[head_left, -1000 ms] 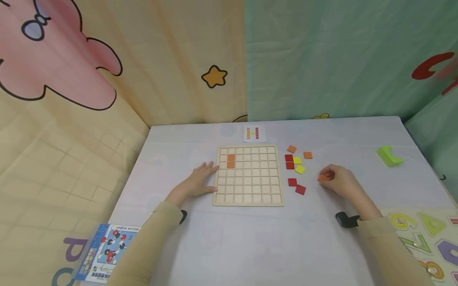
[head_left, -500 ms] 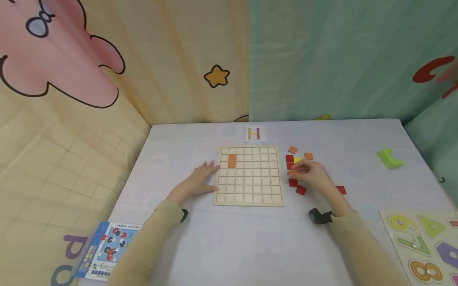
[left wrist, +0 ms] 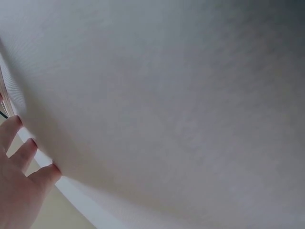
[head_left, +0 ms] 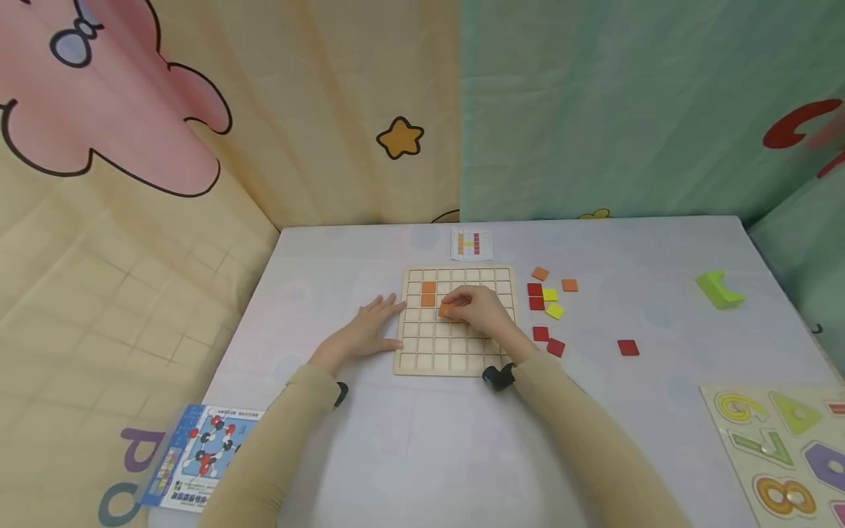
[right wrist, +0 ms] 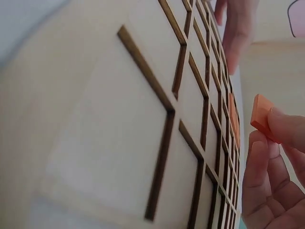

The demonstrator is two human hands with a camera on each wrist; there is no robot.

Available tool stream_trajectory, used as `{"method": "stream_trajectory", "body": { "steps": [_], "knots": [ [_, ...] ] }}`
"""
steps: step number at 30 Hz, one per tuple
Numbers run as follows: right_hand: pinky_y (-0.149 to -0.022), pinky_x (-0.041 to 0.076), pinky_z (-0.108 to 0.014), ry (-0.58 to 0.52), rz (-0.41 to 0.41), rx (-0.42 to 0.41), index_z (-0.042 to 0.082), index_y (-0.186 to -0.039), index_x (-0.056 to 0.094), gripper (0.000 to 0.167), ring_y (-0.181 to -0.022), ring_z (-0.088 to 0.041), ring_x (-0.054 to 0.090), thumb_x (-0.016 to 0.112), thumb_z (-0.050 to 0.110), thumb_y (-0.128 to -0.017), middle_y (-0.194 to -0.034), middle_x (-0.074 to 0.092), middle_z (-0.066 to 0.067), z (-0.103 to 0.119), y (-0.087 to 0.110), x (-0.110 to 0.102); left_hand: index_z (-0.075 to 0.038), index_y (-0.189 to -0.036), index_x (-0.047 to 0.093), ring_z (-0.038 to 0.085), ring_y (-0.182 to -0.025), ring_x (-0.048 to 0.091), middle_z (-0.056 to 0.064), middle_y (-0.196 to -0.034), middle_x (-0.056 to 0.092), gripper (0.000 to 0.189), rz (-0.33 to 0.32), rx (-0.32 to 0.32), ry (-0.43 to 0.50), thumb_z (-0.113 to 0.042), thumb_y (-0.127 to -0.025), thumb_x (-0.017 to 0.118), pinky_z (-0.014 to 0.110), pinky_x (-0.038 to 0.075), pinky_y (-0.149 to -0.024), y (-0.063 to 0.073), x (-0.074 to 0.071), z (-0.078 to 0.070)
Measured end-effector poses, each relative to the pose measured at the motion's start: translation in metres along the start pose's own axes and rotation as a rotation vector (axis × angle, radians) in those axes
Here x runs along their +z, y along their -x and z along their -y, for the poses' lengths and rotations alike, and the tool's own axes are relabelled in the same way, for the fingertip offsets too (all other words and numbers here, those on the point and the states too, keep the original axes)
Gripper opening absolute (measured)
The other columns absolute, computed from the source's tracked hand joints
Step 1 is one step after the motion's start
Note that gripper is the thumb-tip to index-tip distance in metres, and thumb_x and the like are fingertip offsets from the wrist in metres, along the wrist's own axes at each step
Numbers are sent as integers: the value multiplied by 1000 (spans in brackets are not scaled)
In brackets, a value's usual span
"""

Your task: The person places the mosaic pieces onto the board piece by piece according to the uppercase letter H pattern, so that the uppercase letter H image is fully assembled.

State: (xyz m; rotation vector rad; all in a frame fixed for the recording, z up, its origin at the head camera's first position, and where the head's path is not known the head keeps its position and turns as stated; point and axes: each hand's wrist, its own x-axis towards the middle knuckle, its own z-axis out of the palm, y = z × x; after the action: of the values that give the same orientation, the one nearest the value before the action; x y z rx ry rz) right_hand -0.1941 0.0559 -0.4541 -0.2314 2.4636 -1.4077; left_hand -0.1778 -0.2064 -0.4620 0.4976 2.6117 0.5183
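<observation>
A wooden grid board (head_left: 455,359) lies on the table, with two orange tiles (head_left: 428,294) one below the other in its upper left cells. Over the board, my right hand (head_left: 480,311) pinches another orange tile (right wrist: 262,116) between thumb and fingers; in the right wrist view the tile is tilted and apart from the board. My left hand (head_left: 359,331) lies with fingers spread, its thumb and a fingertip touching the board's left edge. To the right of the board are loose red tiles (head_left: 540,334), two yellow tiles (head_left: 549,294) and two orange tiles (head_left: 569,284).
Behind the board lies a pattern card (head_left: 472,245) with coloured squares. A lone red tile (head_left: 628,347) sits farther right, and a green curved block (head_left: 719,290) beyond it. A number-and-shape board (head_left: 759,440) is at the front right, a blue box (head_left: 205,455) at the front left.
My right hand has carried the orange tile leftward from beside the loose tiles to above the board, uncovering a red tile on the right. My left hand has stayed at the board's edge.
</observation>
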Motion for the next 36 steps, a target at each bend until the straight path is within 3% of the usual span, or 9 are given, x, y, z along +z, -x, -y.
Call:
{"method": "stream_trajectory", "body": {
  "steps": [13,27,36],
  "knots": [
    [-84,52,-33,128,-16,-33,9,-94,73,14,-90,-19,62,77,17,-85,-97,72,-6,10,-24,25,-16,-157,26,39,-153,2,14,-166,10,84,8,15,19,-39,-90,70,64,7,-120,-3,4,-3],
    [-83,53,-34,262,6,-43,6,-90,72,6,-90,-21,62,73,12,-88,-99,68,-9,19,-23,31,-15,-157,25,38,-153,2,14,-166,9,85,3,13,5,-38,-89,71,64,7,-120,-2,0,-4],
    [-85,55,-35,270,-7,-50,7,-92,73,6,-93,-22,65,72,12,-88,-99,73,-8,15,-23,35,-16,-157,26,38,-153,2,13,-166,9,84,2,-9,6,-39,-89,71,63,7,-121,-1,0,-3]
  ]
}}
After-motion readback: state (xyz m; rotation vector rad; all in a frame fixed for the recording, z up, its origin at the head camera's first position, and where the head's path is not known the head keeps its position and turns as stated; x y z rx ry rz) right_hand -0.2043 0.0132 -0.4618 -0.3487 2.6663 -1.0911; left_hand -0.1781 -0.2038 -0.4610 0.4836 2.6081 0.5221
